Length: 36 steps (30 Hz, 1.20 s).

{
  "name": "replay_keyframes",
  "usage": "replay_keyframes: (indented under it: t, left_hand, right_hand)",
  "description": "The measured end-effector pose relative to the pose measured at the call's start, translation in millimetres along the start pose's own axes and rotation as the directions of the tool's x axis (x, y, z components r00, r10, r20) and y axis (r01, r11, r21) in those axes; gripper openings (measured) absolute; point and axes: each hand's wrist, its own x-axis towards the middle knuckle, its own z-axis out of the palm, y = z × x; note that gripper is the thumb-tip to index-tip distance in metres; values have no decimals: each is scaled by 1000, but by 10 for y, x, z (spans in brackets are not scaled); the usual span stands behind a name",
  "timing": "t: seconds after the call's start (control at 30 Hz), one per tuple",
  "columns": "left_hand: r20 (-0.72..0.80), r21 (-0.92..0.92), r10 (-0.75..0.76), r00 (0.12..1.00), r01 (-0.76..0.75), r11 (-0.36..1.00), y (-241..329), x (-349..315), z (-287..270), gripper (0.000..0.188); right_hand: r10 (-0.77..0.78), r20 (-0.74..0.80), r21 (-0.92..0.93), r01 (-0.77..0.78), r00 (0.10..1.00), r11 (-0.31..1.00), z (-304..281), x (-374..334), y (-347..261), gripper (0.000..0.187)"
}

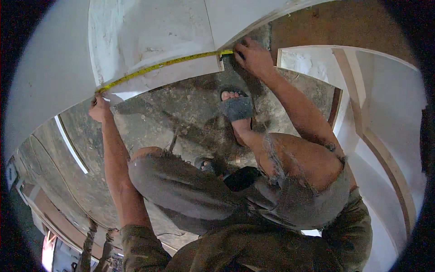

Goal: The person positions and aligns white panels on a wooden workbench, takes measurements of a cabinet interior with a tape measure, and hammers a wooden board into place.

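A yellow tape measure blade [158,65] is stretched along the lower edge of a white panel [149,27], rising from left to right. At its left end my left hand [99,109] is closed, thumb and fingertips pinching the blade close to the panel's edge. My right hand [255,59] is curled round the blade's other end, just past the panel's corner. Whether the tape's case sits in those right fingers is hidden. Below the blade runs a narrow pale strip of board [181,72], ending near my right hand.
I squat on a stained concrete floor [149,113], one sandalled foot [236,106] forward. A brown board [344,22] lies at the upper right, above a white panel with wooden battens [385,154]. At left lies a thin white strip [71,145]. Another person's legs [97,245] show at lower left.
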Motion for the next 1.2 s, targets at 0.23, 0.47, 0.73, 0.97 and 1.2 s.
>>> replay_keyframes:
  t: [0.23, 0.47, 0.73, 0.97, 1.2]
  left_hand:
    - [36, 156, 59, 998, -64, 986, 160, -230, 74, 49]
    - [-29, 88, 193, 981, -190, 978, 190, -318, 55, 42]
    - [-104, 133, 266, 958, -252, 959, 316, -924, -264, 34]
    - [-161, 76, 267, 950, -258, 963, 210, -930, -364, 28]
    - [-65, 188, 296, 953, -280, 942, 354, -763, -333, 27]
  right_hand:
    - [27, -31, -14, -28, 999, 1000, -95, -69, 52, 25]
    - [84, 116, -15, -82, 990, 996, -97, -7, 48, 32]
    - [-43, 122, 68, 35, 992, 997, -139, -239, 181, 28]
    - [-93, 169, 65, 83, 981, 994, -115, -171, 238, 35]
    - [-5, 258, 15, 1, 966, 1000, -164, -74, 124, 33]
